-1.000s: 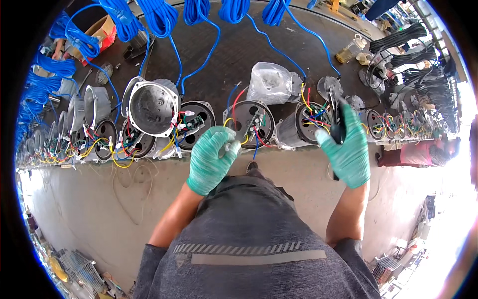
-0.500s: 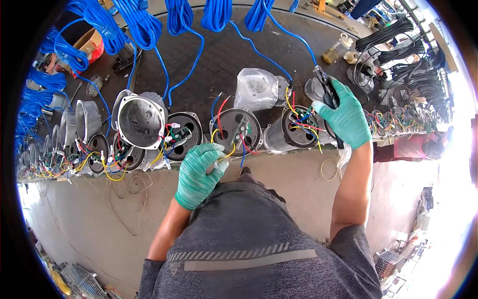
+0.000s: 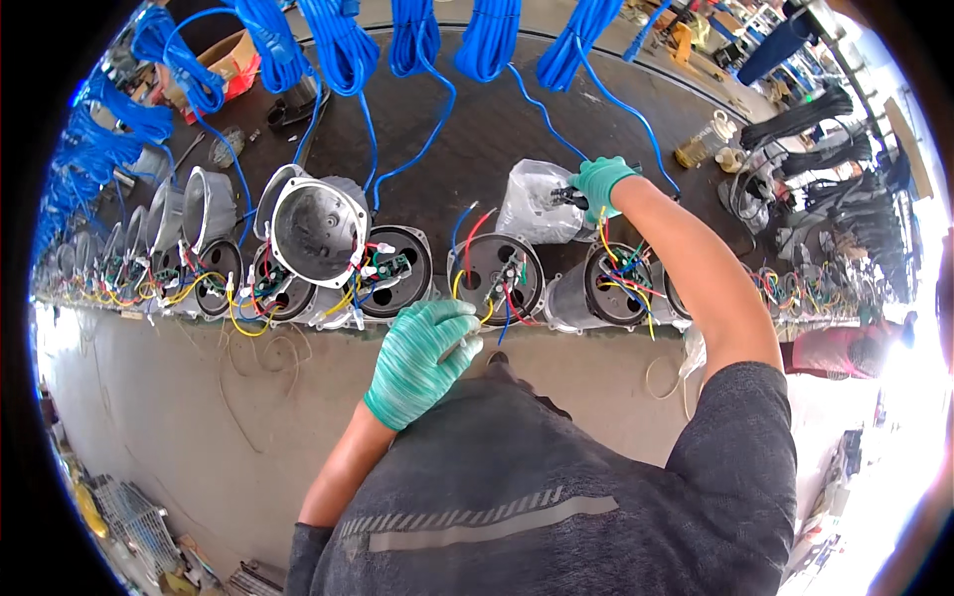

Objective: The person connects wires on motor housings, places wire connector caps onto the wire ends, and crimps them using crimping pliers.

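My left hand (image 3: 422,360), in a green glove, is closed on a yellow wire (image 3: 486,314) at the front edge of the bench. That wire belongs to a round grey motor housing (image 3: 534,266), which has a small green circuit board and red, blue and yellow leads. Gloved the same way, my right hand (image 3: 603,186) is closed on black pliers (image 3: 568,197), mostly hidden by the hand. It reaches over a clear plastic bag (image 3: 527,211) behind the housings. To the right lies another motor housing (image 3: 571,300) with coloured leads.
An open metal casing (image 3: 316,230) rests on the housings at left. Bundled blue cables (image 3: 487,45) line the far side. More wired housings run along the bench (image 3: 437,129) both ways. A bottle (image 3: 704,142) and black cable coils (image 3: 810,144) are at right.
My right hand has swung left and away from me with the pliers, from beside the right housing to the plastic bag. My left hand keeps its hold on the yellow wire. The view has shifted.
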`<state>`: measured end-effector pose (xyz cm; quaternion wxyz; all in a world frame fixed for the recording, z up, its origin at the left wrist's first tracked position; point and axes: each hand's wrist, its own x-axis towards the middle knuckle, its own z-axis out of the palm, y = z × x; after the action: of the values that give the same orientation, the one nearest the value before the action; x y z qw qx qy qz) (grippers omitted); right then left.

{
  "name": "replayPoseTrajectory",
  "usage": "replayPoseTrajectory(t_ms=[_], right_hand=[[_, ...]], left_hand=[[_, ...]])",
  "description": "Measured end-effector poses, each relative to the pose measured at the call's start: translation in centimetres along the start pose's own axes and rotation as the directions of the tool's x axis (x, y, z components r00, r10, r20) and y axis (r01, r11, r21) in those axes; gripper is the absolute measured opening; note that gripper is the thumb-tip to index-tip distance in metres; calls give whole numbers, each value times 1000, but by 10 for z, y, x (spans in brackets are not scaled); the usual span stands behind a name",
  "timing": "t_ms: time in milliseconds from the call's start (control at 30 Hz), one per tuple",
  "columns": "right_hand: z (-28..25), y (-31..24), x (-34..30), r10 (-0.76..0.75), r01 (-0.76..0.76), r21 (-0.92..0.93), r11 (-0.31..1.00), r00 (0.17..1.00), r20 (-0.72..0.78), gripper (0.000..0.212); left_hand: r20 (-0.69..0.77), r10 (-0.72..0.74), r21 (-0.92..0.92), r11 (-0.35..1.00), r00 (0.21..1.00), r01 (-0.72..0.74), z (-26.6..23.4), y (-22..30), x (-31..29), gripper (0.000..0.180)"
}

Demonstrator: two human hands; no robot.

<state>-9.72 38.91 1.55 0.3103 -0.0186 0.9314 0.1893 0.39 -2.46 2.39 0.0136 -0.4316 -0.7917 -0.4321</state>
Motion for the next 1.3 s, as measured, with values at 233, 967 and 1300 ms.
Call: replayPoseTrajectory(t_ms=[233,967,1300], right_hand=[[11,-3,19,-240,229,-174,958,970,-46,73],[25,-189,-235,216,330,731,597,812,-543,26],[52,-238,-201,191,336,507,794,654,-732,30]], left_hand=[[-89,-50,30,998,995,53,6,-1,-4,22],[-200,-280,-275,936,939,221,-4,-28,45,29],[-186,-189,-129,978,964,167,32,-64,78,40]])
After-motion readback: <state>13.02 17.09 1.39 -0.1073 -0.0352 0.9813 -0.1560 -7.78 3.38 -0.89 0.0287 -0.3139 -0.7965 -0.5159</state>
